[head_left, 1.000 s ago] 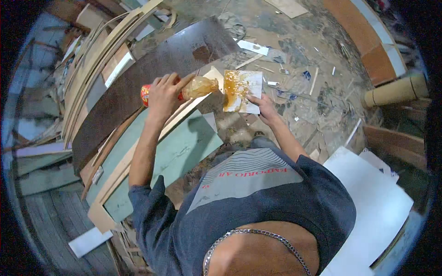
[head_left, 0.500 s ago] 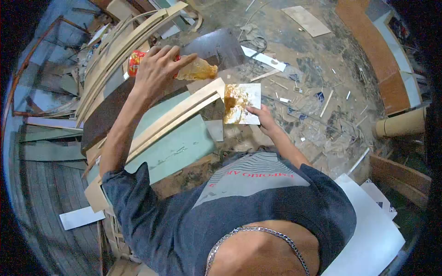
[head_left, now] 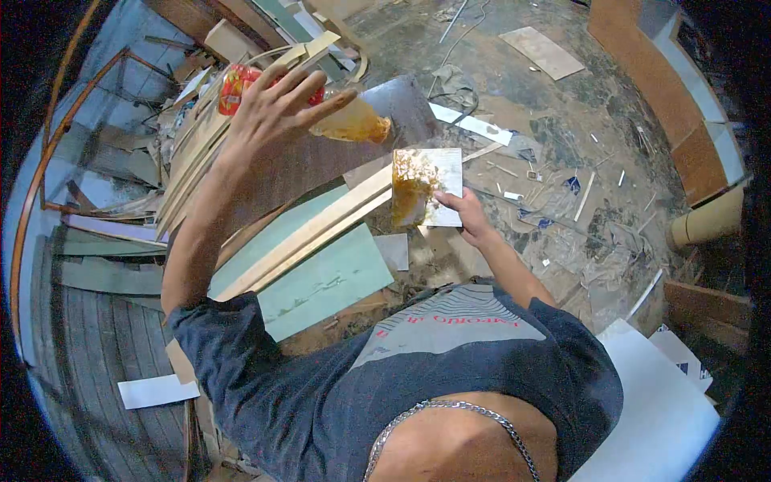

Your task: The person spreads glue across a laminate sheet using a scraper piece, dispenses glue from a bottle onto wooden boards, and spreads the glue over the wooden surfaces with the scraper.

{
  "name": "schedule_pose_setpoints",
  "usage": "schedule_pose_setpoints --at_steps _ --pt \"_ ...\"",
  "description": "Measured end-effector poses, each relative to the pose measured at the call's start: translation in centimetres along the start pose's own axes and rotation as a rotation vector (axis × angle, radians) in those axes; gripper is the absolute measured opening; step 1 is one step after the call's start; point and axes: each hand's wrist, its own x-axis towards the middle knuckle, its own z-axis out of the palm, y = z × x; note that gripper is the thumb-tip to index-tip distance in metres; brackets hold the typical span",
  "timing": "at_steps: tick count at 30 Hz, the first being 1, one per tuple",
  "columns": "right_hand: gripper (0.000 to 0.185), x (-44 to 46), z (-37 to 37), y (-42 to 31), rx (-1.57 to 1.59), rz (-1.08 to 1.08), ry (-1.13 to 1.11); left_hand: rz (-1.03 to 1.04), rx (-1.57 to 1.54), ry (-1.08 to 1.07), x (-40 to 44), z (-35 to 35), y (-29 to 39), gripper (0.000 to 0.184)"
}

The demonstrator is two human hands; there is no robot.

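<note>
My left hand holds a clear plastic bottle with a red label from above, its fingers over the middle. The bottle lies nearly level, with its amber-smeared narrow end pointing right and slightly down. That end is just above and left of a small white board, not touching it. My right hand grips the board's lower right side, thumb on top. Glossy amber-brown paste covers much of the board's left half.
Below the bottle lie a dark curved panel, pale wooden strips and a green sheet. Scraps litter the floor. A large white sheet is at lower right, a cardboard tube at right.
My left hand has risen in view with the bottle, and its fingers are more spread. The board in my right hand sits slightly lower in view. The view of the room has shifted.
</note>
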Motion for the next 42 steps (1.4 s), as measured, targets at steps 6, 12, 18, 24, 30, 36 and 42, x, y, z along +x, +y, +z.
schedule_pose_setpoints --at_steps 6,12,18,24,30,36,42 --pt "0.028 -0.6 0.8 0.7 0.011 -0.001 -0.039 0.022 0.029 0.056 -0.8 -2.2 -0.5 0.071" --pt "0.028 -1.0 2.0 0.3 0.08 -0.037 -0.018 0.04 0.17 0.042 -0.3 -3.2 -1.1 0.07" --pt "0.031 -0.1 1.0 0.8 0.03 -0.047 0.047 0.035 0.207 0.1 0.5 -1.9 -2.6 0.069" --pt "0.035 0.3 0.3 0.8 0.019 0.014 0.031 0.058 0.179 0.062 0.4 -1.9 -2.2 0.075" --pt "0.033 0.2 0.2 0.3 0.081 0.04 -0.013 0.106 0.214 -0.007 1.3 -2.9 -1.1 0.076" --pt "0.03 -1.3 2.4 -2.1 0.049 0.009 -0.01 0.051 0.11 0.022 0.6 -0.8 -0.5 0.071" --pt "0.028 -2.3 3.1 -3.2 0.093 0.014 -0.024 0.096 0.116 0.062 0.2 0.6 -0.3 0.07"
